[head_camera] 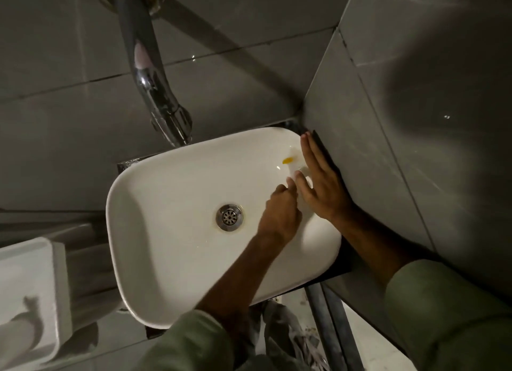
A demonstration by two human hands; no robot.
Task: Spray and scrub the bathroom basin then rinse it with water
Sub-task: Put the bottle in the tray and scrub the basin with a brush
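The white rectangular basin point(177, 232) fills the middle of the view, with a chrome drain point(229, 217) at its centre. A small white spray bottle with a yellow nozzle point(288, 159) sits at the basin's right side, nozzle pointing left. My right hand point(318, 185) lies over the bottle with its fingers straight and apart, against the right wall. My left hand point(279, 212) reaches in from below with curled fingers, its fingertips touching the bottle's near end. The bottle's body is mostly hidden between the two hands, and any grip on it is unclear.
A chrome tap point(155, 88) comes down from the grey tiled back wall, its spout above the basin's far rim. A grey tiled side wall point(388, 121) stands close on the right. A white fixture point(30, 287) sits at the lower left. Pipes and a cloth point(291, 334) are below the basin.
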